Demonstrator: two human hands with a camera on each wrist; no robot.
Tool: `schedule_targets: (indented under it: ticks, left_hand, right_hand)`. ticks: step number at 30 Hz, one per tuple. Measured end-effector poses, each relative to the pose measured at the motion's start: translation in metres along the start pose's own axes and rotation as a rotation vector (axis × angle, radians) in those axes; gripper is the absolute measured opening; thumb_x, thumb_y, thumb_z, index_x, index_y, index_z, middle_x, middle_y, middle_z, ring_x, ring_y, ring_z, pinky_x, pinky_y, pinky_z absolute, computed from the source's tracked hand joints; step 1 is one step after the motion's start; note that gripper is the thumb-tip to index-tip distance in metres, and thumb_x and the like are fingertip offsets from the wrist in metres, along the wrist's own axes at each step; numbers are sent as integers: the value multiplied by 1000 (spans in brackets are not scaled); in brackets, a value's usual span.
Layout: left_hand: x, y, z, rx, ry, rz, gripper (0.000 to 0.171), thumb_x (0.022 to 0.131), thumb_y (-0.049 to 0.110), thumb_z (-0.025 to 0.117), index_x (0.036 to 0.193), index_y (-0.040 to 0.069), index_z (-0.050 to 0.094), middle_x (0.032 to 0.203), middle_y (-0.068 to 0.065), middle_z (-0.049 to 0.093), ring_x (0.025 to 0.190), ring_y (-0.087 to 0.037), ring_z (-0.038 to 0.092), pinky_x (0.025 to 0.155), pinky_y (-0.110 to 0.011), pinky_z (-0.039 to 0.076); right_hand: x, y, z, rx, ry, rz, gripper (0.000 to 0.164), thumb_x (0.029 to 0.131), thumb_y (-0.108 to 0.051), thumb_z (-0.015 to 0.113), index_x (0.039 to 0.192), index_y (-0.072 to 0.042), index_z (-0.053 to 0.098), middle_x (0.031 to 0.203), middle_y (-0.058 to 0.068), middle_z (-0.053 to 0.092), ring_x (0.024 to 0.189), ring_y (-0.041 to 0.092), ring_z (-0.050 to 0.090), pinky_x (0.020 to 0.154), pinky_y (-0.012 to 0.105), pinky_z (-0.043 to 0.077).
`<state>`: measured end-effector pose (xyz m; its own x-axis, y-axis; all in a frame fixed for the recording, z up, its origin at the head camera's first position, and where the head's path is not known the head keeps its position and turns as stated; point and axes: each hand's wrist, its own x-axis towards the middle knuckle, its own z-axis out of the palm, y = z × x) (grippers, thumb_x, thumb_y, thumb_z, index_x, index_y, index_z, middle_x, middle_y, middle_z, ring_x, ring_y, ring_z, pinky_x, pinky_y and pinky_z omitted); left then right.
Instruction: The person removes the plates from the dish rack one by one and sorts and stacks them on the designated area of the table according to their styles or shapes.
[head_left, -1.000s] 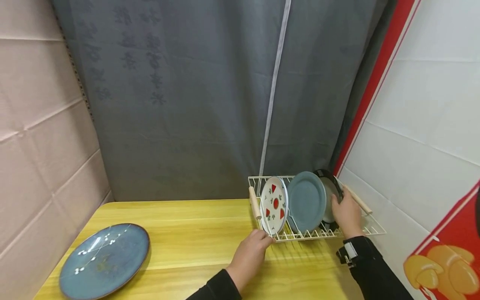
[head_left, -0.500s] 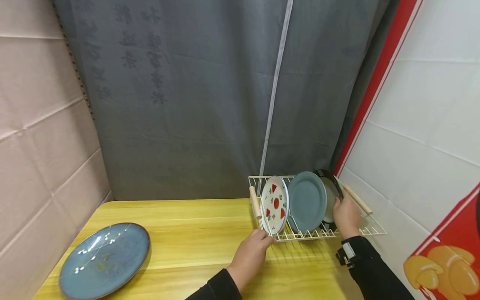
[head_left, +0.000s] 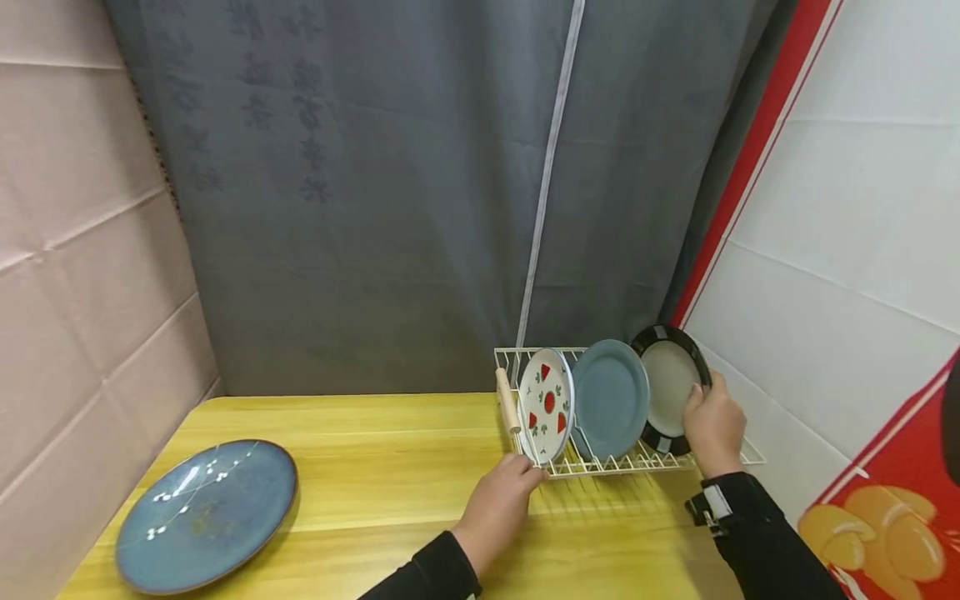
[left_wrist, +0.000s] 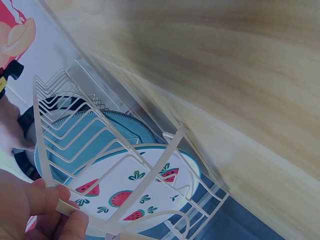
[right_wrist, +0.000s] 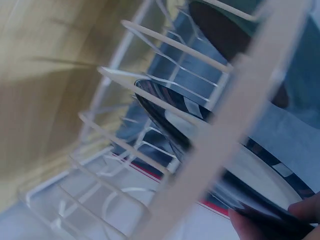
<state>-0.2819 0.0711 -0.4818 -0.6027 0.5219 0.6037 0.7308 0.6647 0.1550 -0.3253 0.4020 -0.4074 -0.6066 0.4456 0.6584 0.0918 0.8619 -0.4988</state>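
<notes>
My right hand (head_left: 714, 425) pinches the right rim of a black-rimmed plate with a pale centre (head_left: 667, 383), which stands at the right end of the white wire dish rack (head_left: 600, 468). In the right wrist view, thumb and fingers hold the black rim (right_wrist: 270, 217). My left hand (head_left: 501, 504) grips the front left corner of the rack, its fingers curled round the wire in the left wrist view. Upright in the rack stand a white plate with watermelon prints (head_left: 546, 408) at the left and a blue-grey plate (head_left: 611, 400) in the middle.
A large blue plate with white blossom sprigs (head_left: 206, 517) lies on the left of the wooden table (head_left: 375, 467). A grey curtain (head_left: 375, 200) hangs behind. A white wall covering (head_left: 847, 250) closes the right side, near the rack.
The black-rimmed plate has turned to show more of its face and shifted slightly right and up, with my right hand moving along. My left hand stays on the rack corner.
</notes>
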Motion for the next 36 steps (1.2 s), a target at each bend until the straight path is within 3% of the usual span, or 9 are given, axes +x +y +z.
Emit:
schedule_targets:
  ticks: [10, 20, 22, 25, 29, 32, 36]
  left_hand:
    - [-2, 1, -1, -24, -27, -20, 26, 87, 5, 67, 105, 23, 71, 100, 7, 65, 92, -7, 58, 73, -14, 51]
    - [-3, 0, 0, -20, -2, -9, 28, 86, 2, 66, 104, 23, 71, 97, 7, 63, 91, -7, 58, 70, -13, 50]
    - [-2, 0, -1, -17, 3, -4, 28, 85, 2, 66, 104, 23, 71, 95, 7, 63, 90, -7, 57, 69, -12, 49]
    - [-2, 0, -1, -10, 10, 0, 29, 85, 1, 66, 102, 23, 71, 93, 7, 62, 89, -7, 57, 67, -12, 49]
    - [-2, -1, -2, -9, 14, 2, 29, 84, 1, 66, 102, 23, 71, 93, 7, 61, 88, -7, 57, 67, -12, 49]
    - [-2, -1, -3, -21, 13, 0, 28, 85, 1, 66, 102, 23, 71, 94, 7, 62, 88, -7, 57, 68, -13, 49]
    - [-3, 0, -3, -35, 5, -12, 28, 86, 1, 65, 103, 22, 71, 95, 7, 62, 89, -7, 56, 70, -14, 50]
  right_hand:
    - [11, -19, -33, 102, 162, 44, 38, 98, -21, 49, 127, 4, 53, 102, 43, 61, 87, 65, 54, 72, 67, 39]
    - [20, -34, -64, 267, 395, 98, 39, 94, -26, 56, 125, -3, 59, 108, 36, 65, 100, 58, 57, 82, 60, 40]
    - [19, -38, -70, 298, 430, 121, 39, 93, -27, 57, 124, -4, 61, 110, 31, 67, 102, 52, 60, 82, 53, 42]
    - [16, -47, -78, 335, 469, 148, 33, 92, -27, 58, 121, -12, 66, 113, 22, 70, 104, 43, 63, 79, 29, 44]
    - [10, -57, -87, 362, 496, 131, 30, 91, -27, 59, 121, -26, 65, 111, 21, 71, 99, 33, 64, 74, 7, 33]
    - [6, -64, -91, 393, 502, 106, 29, 91, -27, 61, 120, -27, 65, 110, 19, 71, 96, 14, 65, 75, 6, 34]
    - [1, -72, -95, 474, 500, 109, 27, 90, -25, 64, 117, -25, 65, 99, -8, 68, 87, -8, 55, 76, 8, 38]
